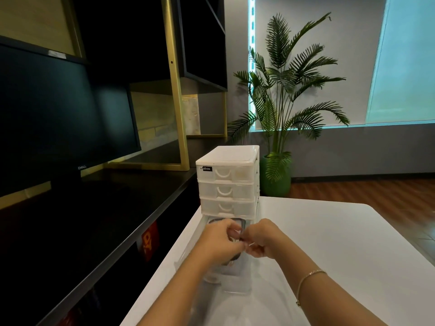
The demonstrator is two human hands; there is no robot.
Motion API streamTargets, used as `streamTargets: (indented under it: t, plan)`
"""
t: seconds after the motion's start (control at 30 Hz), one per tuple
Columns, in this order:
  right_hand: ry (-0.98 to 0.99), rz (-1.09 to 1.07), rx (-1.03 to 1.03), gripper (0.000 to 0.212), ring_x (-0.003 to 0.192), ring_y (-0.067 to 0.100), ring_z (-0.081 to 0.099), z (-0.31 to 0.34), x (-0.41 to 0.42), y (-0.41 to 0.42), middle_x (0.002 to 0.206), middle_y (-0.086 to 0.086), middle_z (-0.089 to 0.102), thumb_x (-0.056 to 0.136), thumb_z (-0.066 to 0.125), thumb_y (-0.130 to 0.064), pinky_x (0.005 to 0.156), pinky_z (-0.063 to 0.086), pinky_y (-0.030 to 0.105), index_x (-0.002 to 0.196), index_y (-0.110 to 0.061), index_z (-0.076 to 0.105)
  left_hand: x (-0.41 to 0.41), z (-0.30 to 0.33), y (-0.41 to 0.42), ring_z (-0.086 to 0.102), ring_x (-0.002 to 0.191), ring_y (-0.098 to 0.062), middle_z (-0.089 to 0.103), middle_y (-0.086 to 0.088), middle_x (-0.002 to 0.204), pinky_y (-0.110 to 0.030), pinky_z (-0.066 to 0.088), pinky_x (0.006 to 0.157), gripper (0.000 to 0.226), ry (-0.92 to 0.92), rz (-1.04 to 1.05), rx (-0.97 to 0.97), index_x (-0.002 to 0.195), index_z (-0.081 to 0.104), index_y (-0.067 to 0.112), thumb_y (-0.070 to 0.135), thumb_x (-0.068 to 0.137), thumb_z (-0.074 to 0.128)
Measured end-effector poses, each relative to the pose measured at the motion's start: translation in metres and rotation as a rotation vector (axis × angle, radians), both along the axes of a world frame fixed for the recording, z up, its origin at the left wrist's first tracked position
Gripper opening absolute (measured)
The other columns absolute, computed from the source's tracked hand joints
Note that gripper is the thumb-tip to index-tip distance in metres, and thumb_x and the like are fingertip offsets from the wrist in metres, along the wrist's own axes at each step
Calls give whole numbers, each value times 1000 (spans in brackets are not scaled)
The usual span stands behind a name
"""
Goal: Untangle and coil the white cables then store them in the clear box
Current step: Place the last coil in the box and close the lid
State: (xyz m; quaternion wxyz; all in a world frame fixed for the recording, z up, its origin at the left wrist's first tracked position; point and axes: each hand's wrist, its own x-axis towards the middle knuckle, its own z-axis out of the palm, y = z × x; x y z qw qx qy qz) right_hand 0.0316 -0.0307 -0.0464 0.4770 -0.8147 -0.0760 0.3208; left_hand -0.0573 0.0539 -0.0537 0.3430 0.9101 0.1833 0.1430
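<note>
Your left hand (pixel 222 241) and right hand (pixel 261 240) meet over the pulled-out clear box (pixel 235 289) on the white table (pixel 341 243), fingers curled together, likely pinching white cable (pixel 234 240) barely visible between them, held over the box so it drops inside; exact grasp unclear.

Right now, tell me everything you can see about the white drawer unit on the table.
The drawer unit is a small upright tower of white, translucent-looking plastic with a flat white top and a black label at its upper left front. Three closed drawers with arched handle cutouts are stacked in view; the bottom drawer, clear-walled, is pulled out toward the person. It stands at the far left edge of the white table. The left hand and right hand work together over the open drawer.
</note>
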Motion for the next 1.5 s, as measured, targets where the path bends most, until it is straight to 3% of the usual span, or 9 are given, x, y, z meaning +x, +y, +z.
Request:
streamTargets:
  t: [0.13, 0.33, 0.5, 0.67, 0.87, 0.97, 1.1, 1.37, 1.5]
  plan:
    - [-148, -20, -54, 11, 47, 16, 43, -4, 2, 6, 73, 13, 56, 83, 59, -4, 46, 40, 23, 73, -2, 56, -3, 5, 24, 54, 98, -13, 60, -2, 114, -21, 44, 78, 32, -48, 213, -62, 119, 58, 15, 24, 88, 62]
    - [-335, 14, -148, 14, 55, 18, 55, -9, -2, 13, 80, 10, 62, 84, 61, -12, 51, 49, 23, 72, -10, 53, 7, -5, 40, 49, 69, -14, 53, -5, 85, -19, 37, 52, 29, 179, 307, -3, 102, 62, 5, 31, 90, 59]
    - [-366, 45, -184, 20, 56, 16, 61, -9, -3, 11, 87, 9, 68, 81, 69, -21, 56, 53, 22, 71, -13, 53, 14, -12, 50, 53, 72, -18, 56, -8, 86, -21, 41, 55, 26, 209, 320, -21, 97, 64, 3, 26, 84, 67]
    - [-369, 36, -220, 16, 47, 13, 58, -8, -5, 14, 69, 6, 62, 80, 71, -18, 49, 51, 20, 75, -11, 57, 15, -16, 50, 36, 51, -12, 36, -2, 63, -19, 27, 43, 31, 226, 369, -87, 77, 48, 7, 30, 83, 68]
    - [-365, 2, -195, 13, 49, 13, 57, -9, -8, 14, 69, 5, 59, 80, 71, -17, 39, 44, 19, 83, -9, 60, 17, -17, 55, 63, 81, -26, 52, -9, 76, -20, 31, 43, 35, 192, 385, -96, 96, 62, 0, 30, 82, 70]
    - [-324, -17, -153, 16, 51, 13, 56, -12, -9, 14, 74, 6, 62, 78, 73, -17, 38, 41, 18, 81, -9, 61, 21, -17, 58, 64, 98, -31, 64, -21, 102, -21, 35, 47, 41, 181, 409, -61, 104, 62, -4, 30, 83, 69]
    - [-319, -12, -108, 17, 54, 14, 56, -16, -9, 16, 78, 6, 63, 77, 74, -18, 42, 44, 18, 74, -12, 58, 26, -22, 66, 63, 84, -25, 64, -16, 106, -21, 39, 49, 30, 228, 423, -16, 103, 63, 1, 25, 85, 66]
    - [-364, 52, -232, 8, 51, 13, 62, -13, -9, 21, 66, 3, 60, 86, 61, -18, 72, 57, 26, 86, -11, 58, 31, -30, 81, 57, 74, -17, 64, -10, 99, -21, 43, 53, 19, 214, 436, 40, 103, 67, 5, 15, 88, 61]
    - [-307, 75, -213, 9, 53, 15, 63, -11, -11, 20, 64, 5, 59, 88, 61, -17, 61, 54, 22, 85, -10, 56, 33, -32, 84, 53, 65, -12, 63, -6, 98, -17, 38, 46, 20, 223, 439, 67, 106, 67, 8, 16, 89, 59]
